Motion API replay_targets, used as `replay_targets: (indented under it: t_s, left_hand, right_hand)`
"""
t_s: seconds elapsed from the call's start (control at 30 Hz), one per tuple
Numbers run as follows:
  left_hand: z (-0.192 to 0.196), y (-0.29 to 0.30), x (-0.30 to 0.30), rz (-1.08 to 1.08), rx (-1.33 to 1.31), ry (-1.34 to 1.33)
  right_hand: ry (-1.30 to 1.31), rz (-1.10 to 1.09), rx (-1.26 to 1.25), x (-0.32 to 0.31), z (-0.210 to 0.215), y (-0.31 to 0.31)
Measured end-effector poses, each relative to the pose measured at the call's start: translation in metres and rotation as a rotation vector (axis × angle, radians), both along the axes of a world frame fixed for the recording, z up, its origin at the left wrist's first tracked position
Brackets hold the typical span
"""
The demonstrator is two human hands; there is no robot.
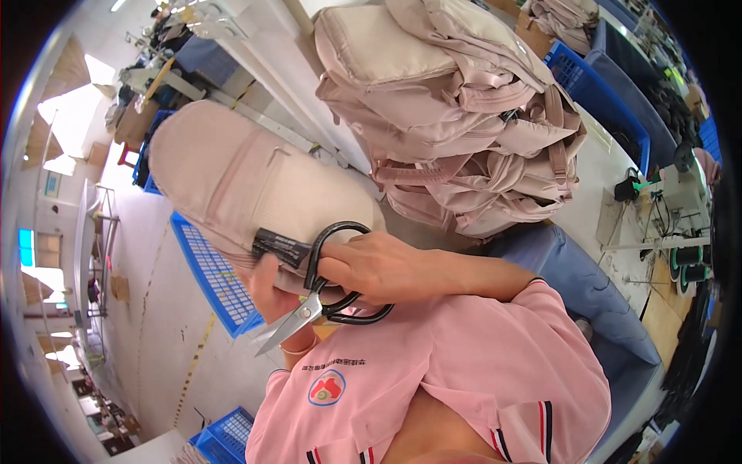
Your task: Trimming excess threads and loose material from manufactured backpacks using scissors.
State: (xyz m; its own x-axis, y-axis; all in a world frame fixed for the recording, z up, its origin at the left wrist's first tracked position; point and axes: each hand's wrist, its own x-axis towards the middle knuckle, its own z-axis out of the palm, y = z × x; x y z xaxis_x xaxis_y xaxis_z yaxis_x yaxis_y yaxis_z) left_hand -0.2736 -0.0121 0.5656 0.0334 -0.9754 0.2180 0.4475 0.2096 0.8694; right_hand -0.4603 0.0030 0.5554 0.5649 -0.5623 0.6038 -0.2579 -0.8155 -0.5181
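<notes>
My right hand (379, 267) is closed around the black handles of a pair of scissors (309, 309), with fingers in the upper loop. The blades point down and left, slightly apart, beside my left wrist. My left hand (268, 288) grips the near end of a pink and cream backpack (232, 166), thumb up beside a black label (280, 247) with pale print. Part of that hand lies behind the scissors and the fabric. The backpack extends away from me to the far left; no fabric shows between the blades.
A tall pile of similar pink backpacks (456, 116) rises at the far centre on a pale table. A blue basket (212, 271) stands on the floor at left, and another blue crate (228, 437) sits lower left. Blue padded cloth (576, 286) lies at right, near a sewing machine (672, 189).
</notes>
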Motion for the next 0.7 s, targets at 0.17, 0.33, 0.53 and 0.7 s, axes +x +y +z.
replay_targets:
  t_s: [0.17,0.33,0.53,0.7]
  left_hand:
    - [-0.021,-0.007,0.035,0.209,-0.124,-0.196]
    - [-0.030,-0.026,0.022,0.114,-0.074,-0.109]
    - [-0.052,-0.054,-0.017,-0.095,0.031,-0.003]
    - [-0.080,-0.060,-0.045,-0.278,0.167,0.056]
  right_hand:
    - [-0.022,0.003,0.123,-0.002,0.014,0.010]
    - [-0.323,-0.912,0.278,-0.054,0.009,0.028]
    - [-0.902,-0.838,0.704,-0.119,-0.055,0.028]
    - [-1.276,-0.914,0.815,-0.118,-0.081,0.052]
